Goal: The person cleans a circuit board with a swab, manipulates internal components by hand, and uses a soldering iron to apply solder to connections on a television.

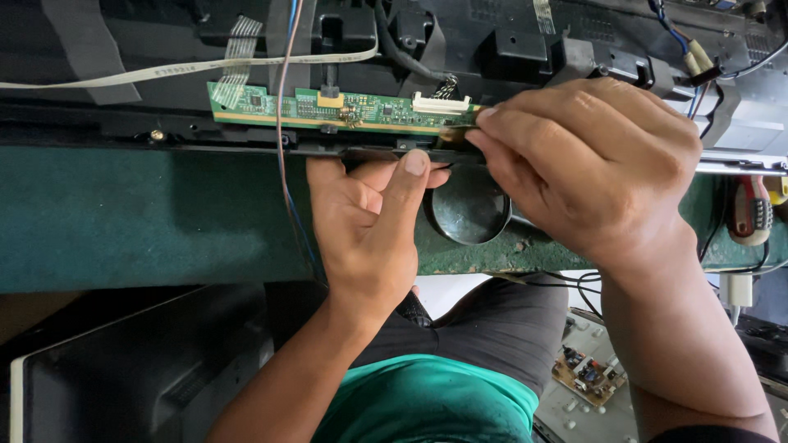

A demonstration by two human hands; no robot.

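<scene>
A long green circuit board [345, 108] runs along the lower edge of a black screen chassis [509, 37] lying on a green table [131, 217]. My left hand [369, 226] grips the black frame edge just below the board, thumb pressed on top. My right hand [587, 160] pinches at the board's right end, by a white connector [441, 102]; the fingertips hide what they pinch. A white flat ribbon cable [164, 72] and thin red and blue wires [283, 139] cross the board.
A round black dish [468, 209] sits on the table between my hands. A red-handled screwdriver [751, 212] lies at the right. A small brown circuit board [587, 376] lies on the floor below, and a dark screen panel [139, 369] leans at lower left.
</scene>
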